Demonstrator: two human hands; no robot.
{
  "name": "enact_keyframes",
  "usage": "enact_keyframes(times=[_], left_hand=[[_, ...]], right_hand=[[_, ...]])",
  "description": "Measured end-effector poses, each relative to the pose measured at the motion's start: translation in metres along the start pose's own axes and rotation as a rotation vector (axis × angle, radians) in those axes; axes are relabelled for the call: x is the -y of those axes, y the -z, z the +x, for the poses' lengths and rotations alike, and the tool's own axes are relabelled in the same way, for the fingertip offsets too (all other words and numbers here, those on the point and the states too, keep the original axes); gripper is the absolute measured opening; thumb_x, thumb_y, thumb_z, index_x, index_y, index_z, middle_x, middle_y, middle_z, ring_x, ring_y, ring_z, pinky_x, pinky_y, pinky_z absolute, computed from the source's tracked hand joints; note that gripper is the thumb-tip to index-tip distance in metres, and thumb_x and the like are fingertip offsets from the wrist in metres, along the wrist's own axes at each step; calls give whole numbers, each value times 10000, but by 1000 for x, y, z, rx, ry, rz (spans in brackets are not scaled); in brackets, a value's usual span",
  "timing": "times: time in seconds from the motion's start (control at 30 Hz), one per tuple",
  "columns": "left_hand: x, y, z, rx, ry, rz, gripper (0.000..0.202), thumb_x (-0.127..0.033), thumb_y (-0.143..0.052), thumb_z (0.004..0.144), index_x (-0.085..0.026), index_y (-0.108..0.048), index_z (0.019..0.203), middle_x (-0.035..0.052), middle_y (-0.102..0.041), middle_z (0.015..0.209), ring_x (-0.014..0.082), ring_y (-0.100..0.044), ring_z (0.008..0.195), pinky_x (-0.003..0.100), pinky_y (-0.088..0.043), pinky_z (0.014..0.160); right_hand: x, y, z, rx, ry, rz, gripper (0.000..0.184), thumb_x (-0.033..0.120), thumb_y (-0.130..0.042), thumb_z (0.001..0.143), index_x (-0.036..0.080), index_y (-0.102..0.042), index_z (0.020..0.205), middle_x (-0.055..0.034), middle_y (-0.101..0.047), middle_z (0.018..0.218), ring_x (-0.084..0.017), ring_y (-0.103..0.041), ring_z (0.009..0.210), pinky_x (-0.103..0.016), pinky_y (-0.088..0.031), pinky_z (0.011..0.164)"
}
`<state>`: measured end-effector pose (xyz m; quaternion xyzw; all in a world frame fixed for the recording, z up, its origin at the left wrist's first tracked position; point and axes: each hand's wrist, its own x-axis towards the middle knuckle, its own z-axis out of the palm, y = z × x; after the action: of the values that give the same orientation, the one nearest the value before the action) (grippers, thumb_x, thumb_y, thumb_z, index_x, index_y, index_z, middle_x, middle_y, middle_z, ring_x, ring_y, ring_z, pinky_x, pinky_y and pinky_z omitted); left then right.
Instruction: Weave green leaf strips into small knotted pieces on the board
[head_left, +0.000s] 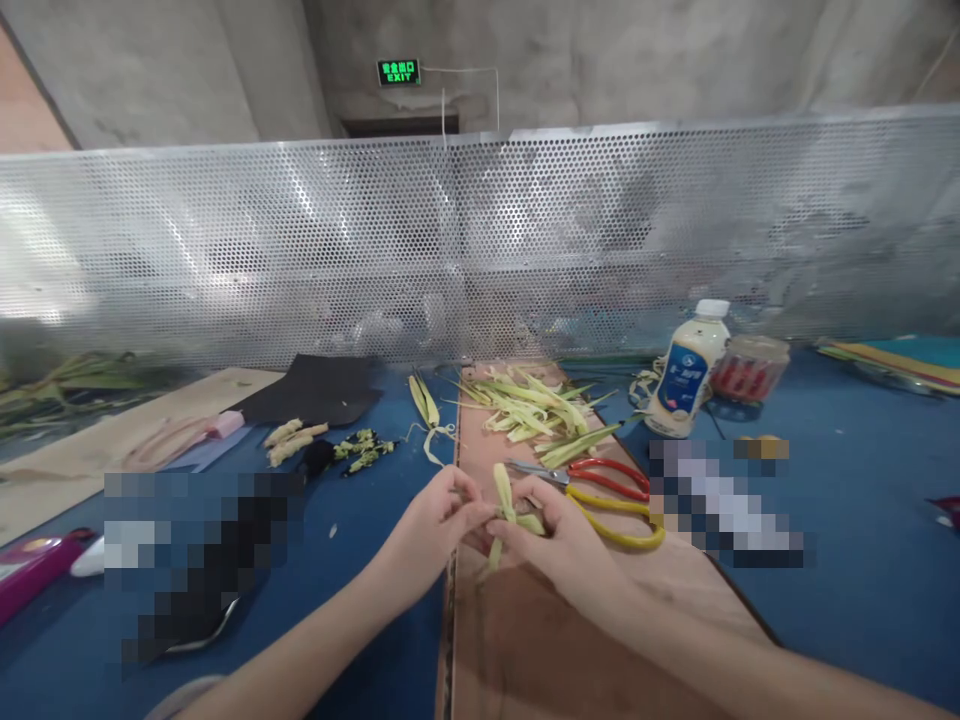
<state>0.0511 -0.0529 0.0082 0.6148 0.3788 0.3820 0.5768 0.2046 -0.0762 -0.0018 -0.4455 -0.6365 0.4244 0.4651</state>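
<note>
Both my hands meet over the near end of a brown board point(570, 640). My left hand point(435, 520) and my right hand point(559, 530) are closed in a pinch on a pale green leaf strip point(504, 500) that stands folded between them. A pile of cut leaf strips point(532, 405) lies at the board's far end. Just right of my right hand lie scissors point(611, 490) with red and yellow handles.
A white drink bottle point(686, 370) and a clear jar point(750, 368) stand at the right on the blue table point(862, 520). Black cloth point(315, 390), small woven pieces point(296, 440) and a pink object point(34, 565) lie left. A perforated metal screen point(480, 240) closes the back.
</note>
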Motion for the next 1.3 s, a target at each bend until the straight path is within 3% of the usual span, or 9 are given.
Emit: enact_keyframes(times=[0.13,0.3,0.47,0.57,0.67,0.77,0.97,1.1,1.3], left_hand=[[0,-2,0,50,19,-76,378,-68,-658,601,-197,-345,770,-48,-623,633,116,-605,591,217,-432,577],[3,-3,-1,66,-10,-53,338,-193,-649,680,-199,-326,777,-7,-643,654,145,-611,583,241,-428,546],[5,-1,0,61,-15,-28,371,-267,-676,669,-197,-329,781,-15,-624,645,153,-622,615,247,-434,577],[6,-1,-1,96,-28,-29,352,-277,-654,687,-199,-327,792,10,-632,710,162,-622,637,272,-448,592],[5,-2,-3,132,-23,-41,333,-220,-636,700,-203,-317,794,4,-620,712,150,-607,639,272,-444,595],[3,-3,-5,165,-15,-16,304,-144,-604,713,-198,-323,814,-28,-587,654,118,-579,614,252,-423,604],[-1,0,-8,225,-5,26,313,-143,-602,718,-195,-337,877,-36,-554,686,99,-549,619,226,-404,583],[0,0,-7,244,21,-18,357,-169,-627,709,-196,-328,902,-46,-535,685,95,-551,611,233,-426,589],[5,-2,-5,166,-15,-29,361,-197,-637,704,-193,-326,887,6,-573,814,102,-563,667,248,-441,620]], right_hand=[[2,0,2,-19,-87,144,193,305,-610,717,193,-453,719,83,-431,550,-61,-378,482,-161,-296,440],[-2,0,2,31,-190,236,235,385,-590,745,199,-457,798,101,-440,486,-27,-242,347,-146,-153,321],[-6,4,2,128,-190,216,228,378,-580,758,192,-496,858,96,-479,483,-17,-233,328,-132,-158,310],[-4,5,3,149,-132,216,191,303,-599,749,183,-537,884,63,-540,591,-33,-385,399,-144,-313,380],[-5,6,5,119,-62,238,139,252,-621,731,169,-564,827,17,-591,750,-86,-537,639,-202,-437,603],[-8,6,6,42,-85,207,152,275,-642,717,172,-553,787,44,-557,650,-69,-504,581,-171,-400,536],[-8,6,4,8,-166,202,188,326,-628,727,184,-510,763,117,-392,423,-14,-248,313,-149,-185,313],[-5,5,2,-19,-184,185,203,349,-629,722,195,-506,768,107,-416,437,-21,-289,323,-141,-202,311],[-9,3,-2,-49,-242,313,272,473,-540,763,205,-496,749,120,-271,378,-35,-206,317,-145,-160,300]])
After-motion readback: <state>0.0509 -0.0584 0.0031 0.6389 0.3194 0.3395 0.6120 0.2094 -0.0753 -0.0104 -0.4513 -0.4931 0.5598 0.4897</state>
